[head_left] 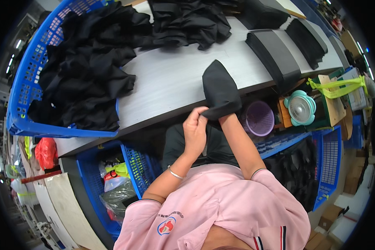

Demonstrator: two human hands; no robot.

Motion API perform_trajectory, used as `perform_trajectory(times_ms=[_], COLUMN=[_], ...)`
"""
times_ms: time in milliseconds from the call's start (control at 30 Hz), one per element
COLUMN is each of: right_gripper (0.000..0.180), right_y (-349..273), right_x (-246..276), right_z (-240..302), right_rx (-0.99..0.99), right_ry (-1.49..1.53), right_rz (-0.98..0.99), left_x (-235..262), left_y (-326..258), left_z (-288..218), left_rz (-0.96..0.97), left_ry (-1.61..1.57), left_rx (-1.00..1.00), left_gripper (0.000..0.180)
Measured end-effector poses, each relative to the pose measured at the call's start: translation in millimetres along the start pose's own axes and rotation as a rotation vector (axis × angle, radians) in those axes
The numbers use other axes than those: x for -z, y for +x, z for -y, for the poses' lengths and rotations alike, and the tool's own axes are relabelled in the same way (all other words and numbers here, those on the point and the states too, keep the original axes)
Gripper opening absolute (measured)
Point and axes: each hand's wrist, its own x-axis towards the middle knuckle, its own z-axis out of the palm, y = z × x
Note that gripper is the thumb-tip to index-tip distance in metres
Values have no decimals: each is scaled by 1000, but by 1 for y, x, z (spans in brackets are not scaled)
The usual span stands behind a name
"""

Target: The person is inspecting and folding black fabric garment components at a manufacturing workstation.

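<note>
A black cloth piece, shaped like a pouch with a pointed top, stands up at the front edge of the grey table. My left hand pinches its lower left edge between thumb and fingers. My right forearm goes up into the cloth's lower opening. The cloth covers my right hand, so its fingers are hidden. Farther back on the table lie a loose heap of black cloth pieces and neat stacks of black and grey pieces.
A blue basket heaped with black cloth stands at the left. Under the table are a blue crate with bagged items, a purple basket and a teal fan. Another blue crate with black cloth is at my right.
</note>
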Motion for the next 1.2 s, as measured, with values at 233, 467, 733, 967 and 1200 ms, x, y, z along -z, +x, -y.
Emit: perform_trajectory(times_ms=[233,467,733,967,1200], right_gripper=[39,28,62,47,17], right_y=[-67,-128,-119,-58,-61], right_x=[-31,23,79,19,51], right_z=[1,40,10,39,38], right_rx=[-76,139,-270,625,-206], right_ry=[-79,-380,-150,-854,22], right_rz=[332,927,84,-4,310], left_x=[27,101,70,19,59], left_y=[101,154,113,48,62], left_z=[29,31,-16,-36,-30], left_rz=[-337,-376,-351,-6,-109], left_ry=[-244,-222,-26,236,144], left_rx=[-77,-39,-200,-303,-169], left_gripper=[19,22,12,6,11])
